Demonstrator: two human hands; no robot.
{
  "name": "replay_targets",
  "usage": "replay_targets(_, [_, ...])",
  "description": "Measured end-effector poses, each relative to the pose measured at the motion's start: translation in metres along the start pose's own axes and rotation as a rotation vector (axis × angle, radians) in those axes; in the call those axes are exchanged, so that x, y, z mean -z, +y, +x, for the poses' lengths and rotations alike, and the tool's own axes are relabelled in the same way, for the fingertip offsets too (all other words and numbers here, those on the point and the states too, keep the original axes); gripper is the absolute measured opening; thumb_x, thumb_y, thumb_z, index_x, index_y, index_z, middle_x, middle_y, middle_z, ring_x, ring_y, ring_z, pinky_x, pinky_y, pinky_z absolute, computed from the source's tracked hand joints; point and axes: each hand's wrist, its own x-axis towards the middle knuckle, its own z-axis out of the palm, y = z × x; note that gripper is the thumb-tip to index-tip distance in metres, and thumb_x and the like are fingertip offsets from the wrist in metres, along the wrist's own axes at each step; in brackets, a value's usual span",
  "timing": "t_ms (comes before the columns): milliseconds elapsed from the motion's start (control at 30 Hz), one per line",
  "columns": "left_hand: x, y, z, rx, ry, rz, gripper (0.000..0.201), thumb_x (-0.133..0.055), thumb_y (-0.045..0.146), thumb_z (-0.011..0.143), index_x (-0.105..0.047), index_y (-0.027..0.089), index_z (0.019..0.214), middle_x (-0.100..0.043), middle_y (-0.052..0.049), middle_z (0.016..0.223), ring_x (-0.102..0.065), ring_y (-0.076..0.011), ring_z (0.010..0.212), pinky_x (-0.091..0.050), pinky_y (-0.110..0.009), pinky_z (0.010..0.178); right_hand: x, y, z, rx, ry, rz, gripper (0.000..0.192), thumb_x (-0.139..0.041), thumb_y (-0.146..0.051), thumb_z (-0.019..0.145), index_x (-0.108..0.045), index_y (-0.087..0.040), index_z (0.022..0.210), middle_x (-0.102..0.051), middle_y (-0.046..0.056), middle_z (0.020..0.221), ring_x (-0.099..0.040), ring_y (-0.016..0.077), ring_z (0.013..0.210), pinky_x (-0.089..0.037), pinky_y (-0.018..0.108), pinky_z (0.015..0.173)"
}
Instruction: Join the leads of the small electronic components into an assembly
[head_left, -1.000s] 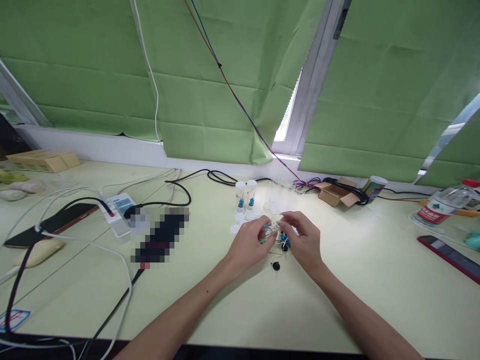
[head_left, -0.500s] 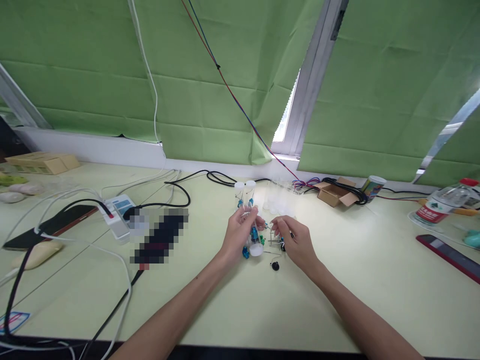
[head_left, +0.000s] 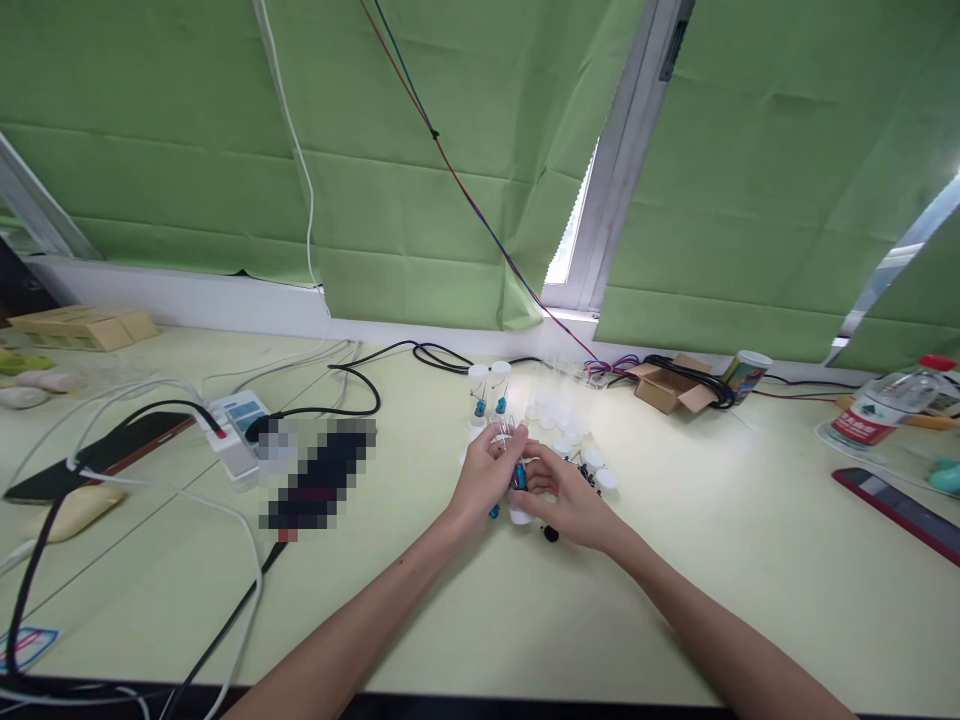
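My left hand [head_left: 480, 478] is closed around a small clear vial [head_left: 520, 476] that has blue parts inside and a white lid [head_left: 520, 517] at its lower end. Curled in from the right, my right hand [head_left: 574, 502] has its thumb and fingers on the same vial; its fingertips are partly hidden. Thin wire leads [head_left: 504, 428] show above the left fingers. Just below the hands, a blue part [head_left: 493, 511] and a round black part [head_left: 551, 534] lie on the table. Small parts with leads [head_left: 583, 468] are half covered behind my right hand.
Two lidded vials with blue parts [head_left: 490, 388] stand beyond the hands. Several white lids [head_left: 562, 418] lie behind and right. An open carton [head_left: 667, 385], a can [head_left: 746, 375], a bottle [head_left: 889, 405] and a phone [head_left: 900, 515] sit rightward. Cables and a power strip [head_left: 236, 435] occupy the left.
My right hand has moved left from the loose parts onto the vial. More white lids now show to its right. My left hand has shifted slightly, still holding the vial.
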Motion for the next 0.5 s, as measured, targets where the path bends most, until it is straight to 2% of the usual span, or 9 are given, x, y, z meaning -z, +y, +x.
replay_targets(100, [0.002,0.0,0.004,-0.032,-0.024,0.001,0.044,-0.055,0.062,0.083,-0.06,0.02,0.093,-0.066,-0.003,0.077,-0.063,-0.0152,0.069,-0.05,-0.026,0.065,0.002,-0.001,0.003,-0.091,0.045,0.16,0.036,-0.062,-0.032,0.085,-0.051,-0.022,0.118,-0.066,0.003,0.088,-0.066,0.0181,0.077,-0.054,0.035,0.075])
replay_targets(200, [0.007,0.0,0.009,-0.11,0.014,0.084,0.041,-0.046,0.058,0.088,-0.059,0.02,0.096,-0.068,-0.007,0.091,-0.065,-0.0186,0.082,-0.052,-0.03,0.071,0.008,0.001,0.007,-0.155,0.182,0.261,0.03,-0.06,-0.034,0.085,-0.052,-0.02,0.111,-0.064,0.0,0.078,-0.064,0.0161,0.066,-0.053,0.032,0.068])
replay_targets(300, [0.012,-0.002,0.011,-0.278,0.071,0.413,0.025,-0.05,0.044,0.089,-0.059,0.02,0.09,-0.068,-0.006,0.091,-0.063,-0.0188,0.082,-0.05,-0.03,0.072,0.016,0.007,0.011,-0.225,0.314,0.219,0.033,-0.063,-0.04,0.082,-0.052,-0.02,0.106,-0.062,-0.001,0.076,-0.06,0.0139,0.055,-0.049,0.027,0.053])
replay_targets(400, [0.016,-0.004,0.01,-0.419,0.069,0.767,0.017,-0.045,0.028,0.091,-0.059,0.02,0.085,-0.066,-0.006,0.09,-0.059,-0.0204,0.086,-0.047,-0.033,0.078,0.022,0.015,0.013,-0.278,0.374,0.035,0.035,-0.062,-0.048,0.08,-0.054,-0.02,0.1,-0.06,-0.001,0.074,-0.054,0.0122,0.045,-0.042,0.026,0.042])
replay_targets(500, [0.017,-0.008,0.006,-0.43,0.015,1.058,0.016,-0.044,0.02,0.089,-0.06,0.018,0.086,-0.065,-0.008,0.091,-0.056,-0.0247,0.093,-0.043,-0.036,0.081,0.025,0.019,0.012,-0.261,0.378,-0.138,0.032,-0.059,-0.05,0.083,-0.056,-0.021,0.097,-0.06,-0.002,0.07,-0.051,0.012,0.041,-0.042,0.027,0.043])
